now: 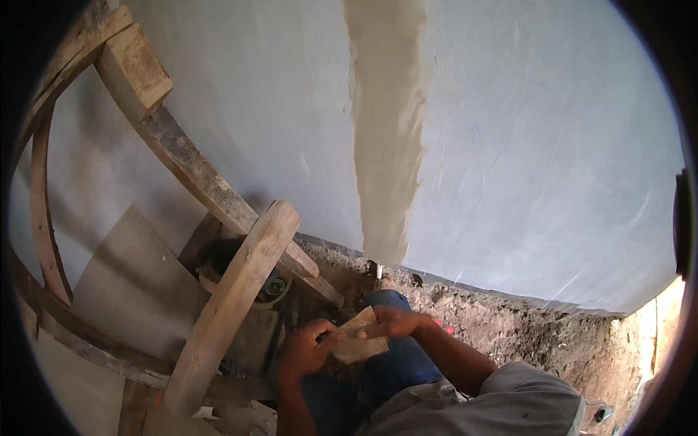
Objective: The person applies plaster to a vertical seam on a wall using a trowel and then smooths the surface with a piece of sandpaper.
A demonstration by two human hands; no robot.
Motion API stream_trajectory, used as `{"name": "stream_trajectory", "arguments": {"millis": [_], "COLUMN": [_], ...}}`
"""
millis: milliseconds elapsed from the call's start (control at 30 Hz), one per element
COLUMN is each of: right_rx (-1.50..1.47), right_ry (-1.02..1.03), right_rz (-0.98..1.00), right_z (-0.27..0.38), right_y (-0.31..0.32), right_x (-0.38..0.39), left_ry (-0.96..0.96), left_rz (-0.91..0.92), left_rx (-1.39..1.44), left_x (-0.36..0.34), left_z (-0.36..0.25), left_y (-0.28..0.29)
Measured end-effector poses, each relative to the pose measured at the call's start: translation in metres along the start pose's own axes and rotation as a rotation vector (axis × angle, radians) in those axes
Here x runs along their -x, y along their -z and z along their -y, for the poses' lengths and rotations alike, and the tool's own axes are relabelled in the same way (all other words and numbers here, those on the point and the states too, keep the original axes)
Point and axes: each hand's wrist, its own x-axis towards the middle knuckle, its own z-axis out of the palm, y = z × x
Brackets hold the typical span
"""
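A folded tan sheet [361, 347], stiff like paper or sandpaper, is held between my two hands above my lap. My right hand [390, 323] grips its upper right part, thumb on top and fingers underneath. At the sheet's left edge, my left hand [311, 347] is closed with its fingers curled against it. The wall [523, 145] in front of me is pale grey, with a vertical tan-brown plaster strip [387, 131] running down it. Below the strip's foot, a short white pipe end [379, 272] sticks up from the ground.
To the left stands a wooden frame with a thick post [233, 309] and a long slanted beam [196, 171]. A bucket [273, 291] with items in it sits behind the post. Rough earth [509, 330] runs along the wall's base. At lower right lies a small dark object [603, 413].
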Motion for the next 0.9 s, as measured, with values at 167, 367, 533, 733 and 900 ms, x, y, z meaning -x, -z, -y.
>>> {"name": "stream_trajectory", "arguments": {"millis": [167, 367, 533, 733, 900], "right_rx": [-0.064, 0.589, 1.505, 2.343, 2.365], "right_ry": [-0.017, 0.178, 1.097, 0.988, 0.857], "right_rz": [-0.278, -1.548, -1.569, -1.339, -1.362], "right_z": [0.010, 0.014, 0.212, 0.296, 0.284], "right_y": [-0.031, 0.061, 0.030, 0.078, 0.113], "right_x": [0.018, 0.158, 0.140, 0.071, 0.022], "left_ry": [-0.112, -0.151, 0.273, 0.198, 0.270], "left_rz": [-0.053, -0.818, -0.689, -0.643, -0.677], "left_rx": [-0.158, -0.118, -0.659, -0.759, -0.827], "left_x": [-0.007, 0.000, -0.022, -0.019, -0.014], "left_z": [-0.008, -0.059, -0.048, -0.020, -0.031], "left_y": [0.006, 0.112, 0.133, 0.132, 0.126]}}
